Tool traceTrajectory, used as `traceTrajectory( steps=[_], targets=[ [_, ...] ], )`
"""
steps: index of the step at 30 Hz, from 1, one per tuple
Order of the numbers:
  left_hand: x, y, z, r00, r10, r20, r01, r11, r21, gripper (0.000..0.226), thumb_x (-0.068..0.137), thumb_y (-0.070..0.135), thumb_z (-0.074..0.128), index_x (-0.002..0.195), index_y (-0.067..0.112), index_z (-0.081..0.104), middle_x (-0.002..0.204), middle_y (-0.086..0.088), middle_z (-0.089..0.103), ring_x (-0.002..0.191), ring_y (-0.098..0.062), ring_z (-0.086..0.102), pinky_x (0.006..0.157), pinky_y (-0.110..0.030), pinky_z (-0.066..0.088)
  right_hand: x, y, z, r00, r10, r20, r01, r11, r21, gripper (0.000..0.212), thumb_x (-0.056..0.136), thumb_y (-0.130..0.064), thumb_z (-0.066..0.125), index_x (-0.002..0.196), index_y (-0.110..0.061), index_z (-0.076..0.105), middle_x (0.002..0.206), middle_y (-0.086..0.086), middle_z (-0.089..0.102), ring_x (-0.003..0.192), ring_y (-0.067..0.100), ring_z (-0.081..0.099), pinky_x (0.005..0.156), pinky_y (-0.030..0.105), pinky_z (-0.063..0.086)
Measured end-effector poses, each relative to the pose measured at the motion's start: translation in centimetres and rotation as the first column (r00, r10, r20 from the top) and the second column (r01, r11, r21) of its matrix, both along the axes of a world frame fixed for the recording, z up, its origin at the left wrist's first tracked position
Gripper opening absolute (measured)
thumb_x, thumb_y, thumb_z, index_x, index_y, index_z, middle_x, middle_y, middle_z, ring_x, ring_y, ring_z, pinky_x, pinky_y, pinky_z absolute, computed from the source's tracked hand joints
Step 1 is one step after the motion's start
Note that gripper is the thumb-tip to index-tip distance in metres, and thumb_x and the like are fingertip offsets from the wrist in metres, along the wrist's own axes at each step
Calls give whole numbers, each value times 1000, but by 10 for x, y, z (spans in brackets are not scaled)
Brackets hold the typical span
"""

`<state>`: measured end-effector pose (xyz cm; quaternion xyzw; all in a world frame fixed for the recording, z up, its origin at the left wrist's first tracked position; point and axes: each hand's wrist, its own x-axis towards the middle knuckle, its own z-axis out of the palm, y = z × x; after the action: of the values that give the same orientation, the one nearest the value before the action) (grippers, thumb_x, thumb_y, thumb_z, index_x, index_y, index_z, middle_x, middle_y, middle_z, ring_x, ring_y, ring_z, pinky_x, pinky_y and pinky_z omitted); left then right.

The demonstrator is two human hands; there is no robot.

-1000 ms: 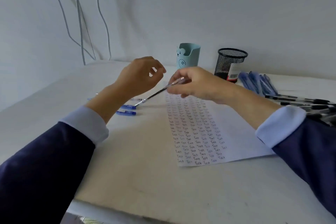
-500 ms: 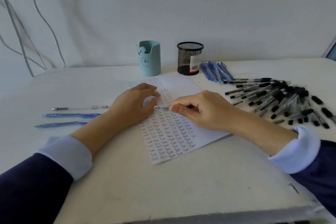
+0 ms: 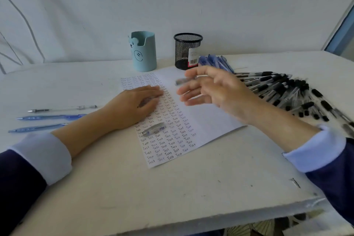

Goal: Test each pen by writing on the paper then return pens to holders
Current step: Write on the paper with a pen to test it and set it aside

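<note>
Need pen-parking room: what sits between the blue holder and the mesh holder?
Nothing: the head view shows only bare table between the blue holder and the mesh holder.

Paper (image 3: 206, 120) carried rows of handwritten "Test". Black mesh holder (image 3: 186, 48) bore a white-and-red barcode sticker (image 3: 193, 57), its digits too small to read.

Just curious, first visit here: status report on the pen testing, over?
Left grip flat on paper. Right grip in air, blurred, hold unclear. Pen cap loose on paper. Nothing seen blocking.
</note>
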<state>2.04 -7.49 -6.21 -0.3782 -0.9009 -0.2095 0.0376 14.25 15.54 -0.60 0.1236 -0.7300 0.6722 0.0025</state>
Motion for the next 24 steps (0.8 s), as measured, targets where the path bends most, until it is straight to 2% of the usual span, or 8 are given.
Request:
traceTrajectory(
  steps=[3, 5, 7, 10, 13, 16, 19, 24],
  targets=[
    [-1, 0, 0, 1000, -13, 1, 13, 1000, -17, 54, 89, 57, 34, 138, 40, 49, 149, 18, 40, 138, -4, 36, 118, -30, 24, 16, -4, -14, 999, -34, 14, 30, 978, 208, 11, 93, -21, 62, 96, -12, 55, 74, 12, 69, 66, 20, 63, 64, 30, 53],
    [0, -1, 1, 1000, -18, 11, 19, 999, -26, 56, 88, 57, 33, 139, 40, 48, 150, 19, 39, 138, -4, 35, 118, -27, 22, 20, -6, -20, 996, -91, 26, 83, 971, 224, 23, 98, -34, 54, 82, -18, 54, 64, 5, 60, 60, 16, 53, 60, 29, 46],
    [0, -1, 1, 1000, -21, 13, 21, 999, -29, 56, 88, 57, 32, 139, 39, 47, 150, 18, 38, 138, -4, 35, 118, -27, 22, 24, -7, -21, 995, -96, 32, 87, 973, 214, 23, 104, -28, 41, 86, -22, 55, 66, 2, 59, 62, 14, 50, 59, 26, 43],
    [1, -1, 2, 1000, -25, -2, 25, 999, -35, 53, 92, 55, 33, 140, 38, 47, 151, 16, 39, 139, -6, 35, 118, -27, 22, 27, -8, -22, 996, -76, 39, 62, 960, 274, 12, 98, -11, 51, 95, -20, 58, 75, 2, 68, 67, 12, 55, 61, 23, 45],
    [2, 0, 2, 1000, -28, -11, 27, 999, -39, 47, 97, 50, 37, 140, 36, 48, 151, 14, 38, 139, -7, 35, 116, -23, 19, 26, -12, -25, 993, -118, 16, 106, 938, 329, 20, 90, -12, 67, 75, -17, 55, 64, 0, 67, 58, 8, 56, 56, 19, 44],
    [3, 0, 3, 1000, -24, -4, 24, 999, -41, 57, 89, 54, 32, 140, 36, 48, 151, 14, 39, 139, -8, 35, 117, -24, 19, 23, -16, -28, 978, -204, -46, 208, 925, 317, 40, 89, -23, 69, 57, -19, 45, 53, 3, 49, 48, 9, 43, 50, 17, 39],
    [2, 0, 2, 999, -31, -21, 31, 999, -31, 48, 96, 49, 36, 140, 35, 48, 151, 13, 39, 140, -9, 35, 117, -23, 18, 23, -18, -26, 969, -243, -37, 245, 947, 210, 41, 96, -26, 58, 62, -8, 46, 56, 11, 45, 43, 7, 38, 44, 13, 33],
    [2, 0, 1, 999, -33, -25, 32, 999, -38, 52, 93, 51, 34, 140, 35, 48, 151, 13, 39, 139, -8, 35, 115, -21, 17, 28, -24, -20, 990, -122, 68, 100, 960, 260, 49, 89, -51, 49, 80, -9, 74, 73, 10, 74, 51, 13, 48, 50, 17, 40]
  ],
)
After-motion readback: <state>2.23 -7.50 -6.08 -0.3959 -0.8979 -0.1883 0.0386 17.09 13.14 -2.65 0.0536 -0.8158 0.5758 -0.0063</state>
